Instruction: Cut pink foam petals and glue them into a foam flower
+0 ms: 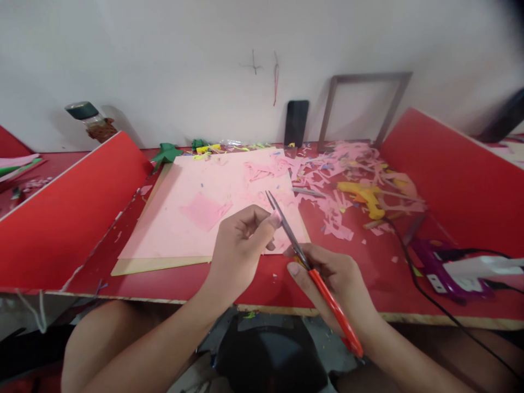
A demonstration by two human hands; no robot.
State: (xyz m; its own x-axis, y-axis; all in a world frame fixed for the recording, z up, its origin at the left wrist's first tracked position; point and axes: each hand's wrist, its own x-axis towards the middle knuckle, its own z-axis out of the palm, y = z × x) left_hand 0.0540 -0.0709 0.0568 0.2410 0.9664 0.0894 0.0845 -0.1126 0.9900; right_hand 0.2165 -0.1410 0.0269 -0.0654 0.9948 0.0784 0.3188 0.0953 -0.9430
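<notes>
My right hand (pixel 331 278) is wrapped round the red handles of a pair of scissors (pixel 333 305), whose narrow metal blades point up and away to the left. The blades look slightly parted at the tips. My left hand (pixel 245 234) is closed in a pinch right beside the blades. Something small and pink shows at its thumb tip, but whether it is paper or the nail I cannot tell. Under both hands lie large pale pink sheets (pixel 164 229). A darker pink paper piece (pixel 204 211) rests on them, left of my left hand.
Pink paper scraps (pixel 339 164) are heaped at the right, near a yellow glue gun (pixel 362 196) with its cord. A purple power strip (pixel 446 273) sits at the right edge. Red dividers (pixel 77 213) flank the space. A phone (pixel 296 123) and a frame (pixel 333 109) lean on the wall.
</notes>
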